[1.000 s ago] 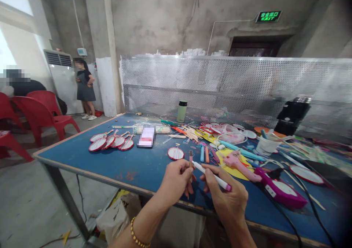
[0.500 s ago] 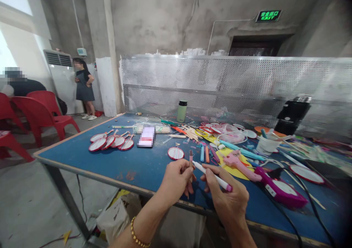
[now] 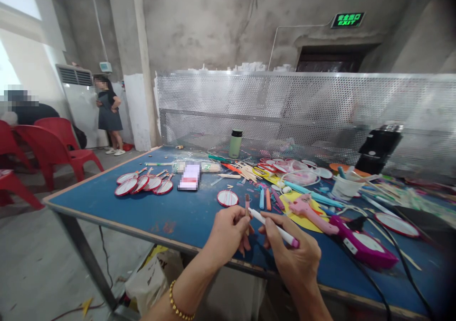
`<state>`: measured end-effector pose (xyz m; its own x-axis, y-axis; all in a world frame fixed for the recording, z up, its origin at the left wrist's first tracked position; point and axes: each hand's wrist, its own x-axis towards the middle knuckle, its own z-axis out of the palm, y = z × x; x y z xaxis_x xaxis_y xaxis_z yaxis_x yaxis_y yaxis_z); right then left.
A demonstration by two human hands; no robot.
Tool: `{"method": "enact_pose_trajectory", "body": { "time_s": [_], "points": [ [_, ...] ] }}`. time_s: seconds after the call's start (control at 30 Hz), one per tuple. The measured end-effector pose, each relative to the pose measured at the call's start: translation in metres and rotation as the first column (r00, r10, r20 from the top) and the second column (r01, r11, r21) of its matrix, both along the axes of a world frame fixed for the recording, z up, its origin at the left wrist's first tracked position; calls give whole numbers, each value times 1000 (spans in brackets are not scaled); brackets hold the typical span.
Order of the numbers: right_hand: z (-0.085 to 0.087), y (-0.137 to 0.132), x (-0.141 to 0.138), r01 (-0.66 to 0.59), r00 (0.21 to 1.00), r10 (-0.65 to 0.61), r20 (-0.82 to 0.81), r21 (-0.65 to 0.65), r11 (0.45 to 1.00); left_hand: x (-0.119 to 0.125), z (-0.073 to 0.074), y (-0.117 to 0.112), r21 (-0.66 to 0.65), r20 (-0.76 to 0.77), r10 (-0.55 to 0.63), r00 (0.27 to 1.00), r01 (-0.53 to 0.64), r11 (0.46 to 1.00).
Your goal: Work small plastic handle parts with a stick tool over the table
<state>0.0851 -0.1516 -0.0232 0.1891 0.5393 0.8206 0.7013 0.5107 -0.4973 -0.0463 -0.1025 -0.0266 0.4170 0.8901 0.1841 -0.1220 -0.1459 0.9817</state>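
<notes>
My left hand (image 3: 230, 231) pinches a thin flat wooden stick (image 3: 247, 202) upright, its upper end coloured pinkish brown. In my right hand (image 3: 297, 252) is a white marker pen (image 3: 276, 228) with a pink end, held like a pencil. The pen's tip meets or nearly meets the stick just above my left fingers. A round white disc with a red rim (image 3: 228, 198) lies on the table just beyond my left hand. Blue and orange clay-like sticks (image 3: 265, 199) lie past the pen.
The blue table (image 3: 107, 212) carries several red-rimmed discs with sticks (image 3: 144, 184), a phone (image 3: 189, 176), a green bottle (image 3: 235, 144), and loose wooden sticks (image 3: 245, 170). To the right are a pink and purple glue gun-like tool (image 3: 363, 245), black cables and a white cup (image 3: 345, 188). A perforated metal screen (image 3: 267, 102) stands behind.
My right hand and the marker pen have shifted very slightly left along the stick. My left hand and the stick stay in place.
</notes>
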Motion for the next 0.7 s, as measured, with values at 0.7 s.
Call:
{"method": "enact_pose_trajectory", "body": {
  "time_s": [0.7],
  "points": [
    [0,0,0,13,1000,-13,-8,30,999,0,3,-1,1,-10,5,1000,-4,1000]
  ]
}}
